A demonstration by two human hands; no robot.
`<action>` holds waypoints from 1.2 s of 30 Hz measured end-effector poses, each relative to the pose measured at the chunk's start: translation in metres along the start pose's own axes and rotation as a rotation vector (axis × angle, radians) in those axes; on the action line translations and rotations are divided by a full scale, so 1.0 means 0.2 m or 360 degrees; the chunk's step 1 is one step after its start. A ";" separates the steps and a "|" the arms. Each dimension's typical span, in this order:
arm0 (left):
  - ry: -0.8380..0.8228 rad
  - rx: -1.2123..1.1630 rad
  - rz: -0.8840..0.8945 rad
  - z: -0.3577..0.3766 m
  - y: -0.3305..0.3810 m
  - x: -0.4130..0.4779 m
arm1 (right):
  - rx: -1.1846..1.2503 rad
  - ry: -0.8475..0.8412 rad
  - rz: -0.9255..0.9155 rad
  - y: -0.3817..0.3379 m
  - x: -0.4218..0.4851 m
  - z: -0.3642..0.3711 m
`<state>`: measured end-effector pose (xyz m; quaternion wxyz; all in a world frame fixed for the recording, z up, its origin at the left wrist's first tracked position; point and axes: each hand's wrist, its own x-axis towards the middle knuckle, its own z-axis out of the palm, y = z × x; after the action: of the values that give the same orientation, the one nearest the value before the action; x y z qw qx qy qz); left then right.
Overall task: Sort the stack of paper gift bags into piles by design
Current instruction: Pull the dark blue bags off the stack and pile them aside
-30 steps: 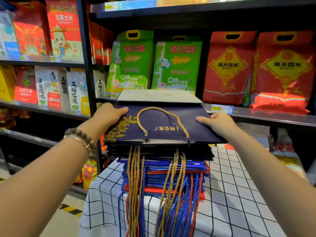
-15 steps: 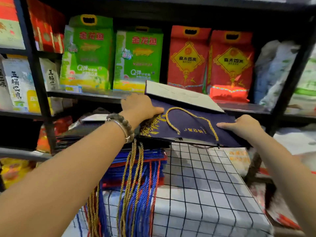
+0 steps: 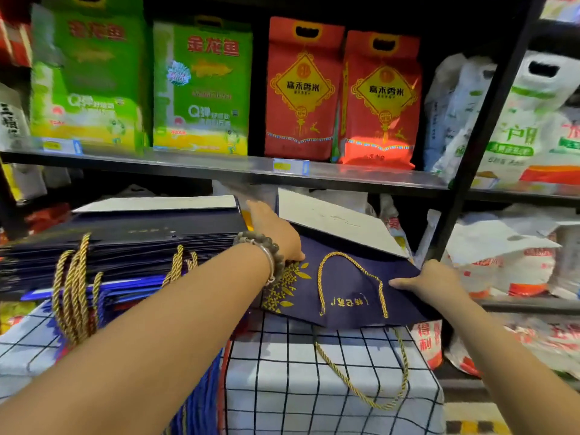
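Observation:
A flat navy gift bag [image 3: 342, 290] with gold leaf print and gold rope handles lies tilted at the right end of the checked tablecloth [image 3: 301, 372], one edge on the cloth. My left hand [image 3: 276, 230] grips its left edge and my right hand [image 3: 430, 284] pinches its right edge. The stack of paper gift bags [image 3: 119, 246] sits to the left, navy bags on top and blue and red ones beneath. Gold and blue cords hang over the stack's front.
A metal shelf [image 3: 219, 166] behind the table carries green rice bags [image 3: 201, 86] and red rice bags [image 3: 301, 89]. A black upright post [image 3: 483, 130] stands at the right, with white sacks [image 3: 514, 255] beyond it.
Both hands have carried the top navy bag off the stack and rightward, then lowered it to the cloth. The view has swung right.

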<state>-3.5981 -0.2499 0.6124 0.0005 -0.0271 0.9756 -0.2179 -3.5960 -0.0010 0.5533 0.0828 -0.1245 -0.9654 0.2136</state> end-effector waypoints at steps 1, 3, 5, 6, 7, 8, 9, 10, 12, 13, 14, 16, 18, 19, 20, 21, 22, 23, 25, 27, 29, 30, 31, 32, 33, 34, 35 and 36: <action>-0.0069 0.0014 0.0052 0.03 0.01 -0.01 | 0.0018 -0.0026 0.0008 0.01 -0.01 0.04; -0.0249 -0.0072 0.0157 0.08 0.02 -0.02 | -0.0017 -0.0086 0.0000 0.03 -0.01 0.11; -0.0338 -0.0277 0.0297 0.10 0.00 -0.04 | -0.0057 -0.0140 -0.0015 0.03 -0.01 0.17; -0.0351 -0.0313 0.0351 0.10 0.00 -0.05 | -0.0060 -0.0157 -0.0013 0.02 -0.01 0.19; -0.0341 -0.0303 0.0387 0.10 0.01 -0.06 | -0.0053 -0.0166 -0.0005 0.01 -0.02 0.21; -0.0314 -0.0248 0.0400 0.10 0.04 -0.07 | -0.0047 -0.0163 0.0001 0.00 -0.02 0.22; -0.0278 -0.0162 0.0375 0.11 0.07 -0.07 | -0.0049 -0.0155 0.0006 -0.01 -0.02 0.23; -0.0239 -0.0096 0.0324 0.12 0.12 -0.07 | -0.0055 -0.0152 0.0005 -0.03 -0.02 0.24; -0.0195 -0.0290 0.0237 0.19 0.23 -0.05 | -0.0060 -0.0166 0.0001 -0.05 -0.02 0.24; -0.0183 -0.0467 0.0210 0.25 0.27 -0.04 | -0.0070 -0.0175 0.0005 -0.06 -0.02 0.24; -0.0181 -0.0608 0.0190 0.30 0.30 -0.05 | -0.0091 -0.0178 0.0019 -0.06 -0.02 0.24; -0.0193 -0.0774 0.0157 0.41 0.33 -0.05 | -0.0201 -0.0167 0.0020 -0.07 -0.04 0.24; -0.0214 -0.0866 0.0165 0.49 0.33 -0.04 | -0.0443 -0.0083 -0.0120 -0.09 -0.06 0.25; -0.0219 -0.0887 0.0177 0.50 0.33 -0.03 | -0.0570 -0.0018 -0.0222 -0.11 -0.06 0.26; -0.0221 -0.0911 0.0193 0.51 0.33 -0.02 | -0.0658 0.0032 -0.0321 -0.15 -0.06 0.28; -0.0234 -0.0936 0.0212 0.52 0.33 -0.01 | -0.0672 0.0042 -0.0406 -0.19 -0.06 0.30; -0.0252 -0.0963 0.0234 0.52 0.33 0.00 | -0.0632 -0.0007 -0.0475 -0.24 -0.07 0.34; -0.0271 -0.0978 0.0253 0.52 0.33 0.01 | -0.0559 -0.0098 -0.0529 -0.29 -0.07 0.38; -0.0288 -0.0994 0.0272 0.53 0.34 0.04 | -0.0471 -0.0325 -0.0584 -0.37 -0.06 0.48; -0.0279 -0.1004 0.0261 0.54 0.34 0.07 | -0.0436 -0.0473 -0.0566 -0.40 -0.04 0.57; -0.0260 -0.1019 0.0243 0.54 0.34 0.09 | -0.0401 -0.0496 -0.0532 -0.40 -0.01 0.61; -0.0253 -0.1026 0.0234 0.54 0.34 0.10 | -0.0393 -0.0490 -0.0524 -0.40 -0.01 0.62; -0.0246 -0.1028 0.0226 0.55 0.34 0.11 | -0.0392 -0.0486 -0.0521 -0.40 0.00 0.62; -0.0237 -0.1027 0.0221 0.55 0.34 0.12 | -0.0396 -0.0482 -0.0521 -0.41 0.00 0.62; -0.0227 -0.1032 0.0217 0.55 0.33 0.12 | -0.0402 -0.0477 -0.0524 -0.41 0.00 0.63; -0.0217 -0.1046 0.0213 0.55 0.33 0.12 | -0.0411 -0.0474 -0.0522 -0.41 0.00 0.63; -0.0200 -0.1065 0.0205 0.55 0.33 0.12 | -0.0415 -0.0465 -0.0524 -0.41 0.00 0.63; -0.0172 -0.1080 0.0192 0.55 0.33 0.11 | -0.0412 -0.0460 -0.0529 -0.41 0.00 0.64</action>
<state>-3.6230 -0.2376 0.4848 0.0561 0.0206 0.9908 0.1211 -3.6396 -0.1224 0.4746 -0.0386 0.0583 -0.9937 0.0873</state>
